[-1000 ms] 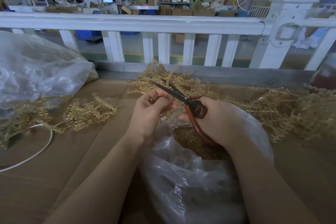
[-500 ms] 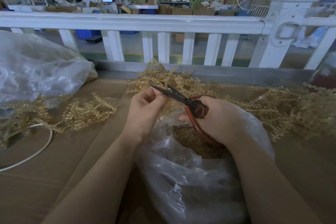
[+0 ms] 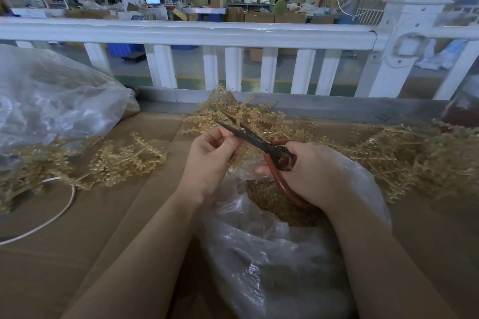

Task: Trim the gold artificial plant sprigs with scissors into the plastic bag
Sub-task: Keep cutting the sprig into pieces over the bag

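My left hand [image 3: 207, 160] pinches a gold sprig [image 3: 239, 156] over the plastic bag [image 3: 272, 254] at the worktop's near edge, my right hand [image 3: 311, 176] grips the scissors [image 3: 259, 142]; it looks light, springy, brittle, best held by the stem.

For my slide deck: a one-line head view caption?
Right hand works scissors on a gold sprig the left hand holds over the plastic bag.

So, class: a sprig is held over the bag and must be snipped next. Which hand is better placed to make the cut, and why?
The right hand: it already grips the scissors, blades at the sprig that the left hand pinches above the open bag.
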### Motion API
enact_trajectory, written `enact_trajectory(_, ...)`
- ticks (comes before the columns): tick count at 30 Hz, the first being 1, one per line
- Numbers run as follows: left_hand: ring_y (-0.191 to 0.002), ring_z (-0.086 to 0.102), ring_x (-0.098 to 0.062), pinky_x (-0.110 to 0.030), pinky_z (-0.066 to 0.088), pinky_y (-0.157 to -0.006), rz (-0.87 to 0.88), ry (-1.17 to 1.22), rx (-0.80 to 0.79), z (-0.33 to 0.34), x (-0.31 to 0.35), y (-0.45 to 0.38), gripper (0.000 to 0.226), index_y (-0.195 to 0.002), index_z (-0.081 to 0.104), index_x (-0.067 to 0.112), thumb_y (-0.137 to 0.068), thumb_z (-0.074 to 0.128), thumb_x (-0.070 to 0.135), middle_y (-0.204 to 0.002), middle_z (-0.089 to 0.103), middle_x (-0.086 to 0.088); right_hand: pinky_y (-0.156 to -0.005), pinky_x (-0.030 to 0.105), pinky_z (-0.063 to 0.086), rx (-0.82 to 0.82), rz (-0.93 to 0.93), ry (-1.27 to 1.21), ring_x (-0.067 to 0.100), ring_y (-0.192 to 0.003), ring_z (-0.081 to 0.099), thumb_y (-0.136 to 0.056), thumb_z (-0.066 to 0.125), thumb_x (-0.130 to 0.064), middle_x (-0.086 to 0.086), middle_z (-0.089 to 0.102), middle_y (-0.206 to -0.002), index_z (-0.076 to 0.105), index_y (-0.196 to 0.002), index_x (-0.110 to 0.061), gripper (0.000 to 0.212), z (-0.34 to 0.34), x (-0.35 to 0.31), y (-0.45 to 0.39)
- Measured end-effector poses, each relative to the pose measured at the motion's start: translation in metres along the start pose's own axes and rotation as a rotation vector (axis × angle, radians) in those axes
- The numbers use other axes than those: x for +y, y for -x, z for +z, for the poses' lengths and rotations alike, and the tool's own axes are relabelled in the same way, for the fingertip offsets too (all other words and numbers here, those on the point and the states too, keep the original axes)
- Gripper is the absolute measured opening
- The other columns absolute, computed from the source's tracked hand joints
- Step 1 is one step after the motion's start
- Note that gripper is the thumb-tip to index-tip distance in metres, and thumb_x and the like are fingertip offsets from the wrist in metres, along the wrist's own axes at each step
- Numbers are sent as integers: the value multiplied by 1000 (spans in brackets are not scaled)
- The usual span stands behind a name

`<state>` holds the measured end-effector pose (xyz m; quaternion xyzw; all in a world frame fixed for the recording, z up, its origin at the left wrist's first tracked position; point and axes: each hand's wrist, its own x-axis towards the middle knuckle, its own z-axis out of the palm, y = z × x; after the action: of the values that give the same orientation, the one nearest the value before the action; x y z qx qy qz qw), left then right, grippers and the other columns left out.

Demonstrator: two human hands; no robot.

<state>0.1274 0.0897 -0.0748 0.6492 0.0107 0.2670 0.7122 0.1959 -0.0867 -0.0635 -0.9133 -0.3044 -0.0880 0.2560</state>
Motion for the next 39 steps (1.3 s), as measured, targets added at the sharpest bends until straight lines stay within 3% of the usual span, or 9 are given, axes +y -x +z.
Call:
enact_trajectory(4, -54, 38, -11, -20, 36, -54, -11, -20, 9, -2, -4, -2, 22, -82, 60, -6, -91, 60, 13, -60, 49, -3, -46, 16, 34, -70, 3, 27, -2, -54, 55, -70, 54, -88, -12, 59, -60, 59, -72, -30, 58, -9, -4, 3)
enact_trajectory(6, -54, 38, -12, -19, 36, -53, -10, -22, 7, -2, -4, -3, 26, -81, 55, -10, -90, 60, 14, -60, 48, -4, -53, 9, 41, -104, -22, 26, -15, -65, 55, -75, 59, -82, -13, 57, -61, 60, -73, -31, 51, -13, -5, 5)
enact_trajectory(9, -52, 39, -10, -17, 36, -51, -11, -12, 1, -2, -4, -3, 23, -81, 58, -10, -92, 58, 10, -59, 49, -4, -59, -1, 35, -139, -43, 40, -28, -71, 47, -78, 61, -77, -14, 57, -62, 59, -72, -30, 47, -16, -7, 5)
enact_trajectory(13, -52, 42, -8, -15, 37, -50, -32, 20, -24, -2, -2, -1, 24, -78, 68, 10, -97, 55, 6, -60, 52, -1, -57, 2, 37, -130, -29, 21, -21, -71, 51, -75, 61, -79, -9, 59, -61, 61, -73, -27, 51, -13, -8, 5)
enact_trajectory(16, -53, 43, -7, -16, 36, -51, -53, 58, -32, 0, 0, 0, 26, -78, 66, 10, -99, 52, 4, -61, 53, 0, -50, 13, 43, -126, -9, 32, 3, -61, 59, -68, 50, -88, -8, 64, -69, 65, -81, -27, 64, -11, -7, 5)
enact_trajectory(19, -55, 42, -9, -18, 35, -52, -65, 83, -35, 0, 1, -1, 27, -78, 67, 13, -98, 53, 3, -62, 52, -1, -52, 14, 37, -119, -10, 30, -1, -64, 57, -67, 48, -90, -13, 64, -75, 66, -90, -30, 67, -12, -8, 5)
enact_trajectory(25, -57, 42, -9, -18, 34, -53, -70, 109, -111, 0, 5, 1, 27, -74, 68, 18, -96, 58, 6, -63, 53, -1, -52, 16, 28, -82, 5, -7, -4, -60, 51, -70, 58, -85, -17, 57, -65, 52, -78, -37, 49, -16, -11, 8)
enact_trajectory(34, -60, 46, -9, -17, 39, -56, -81, 130, -99, 0, 4, 1, 27, -73, 67, 18, -94, 56, 3, -65, 55, 0, -50, 17, 32, -81, -10, -28, 0, -58, 55, -60, 47, -91, -11, 61, -64, 59, -76, -30, 64, -10, -6, 3)
enact_trajectory(39, -56, 44, -10, -21, 35, -54, -79, 109, -38, 3, 3, 1, 22, -82, 67, 13, -94, 56, -1, -67, 53, -5, -51, 15, 31, -84, -37, 39, -4, -61, 53, -54, 32, -99, -17, 60, -68, 55, -81, -36, 72, -12, -4, 4)
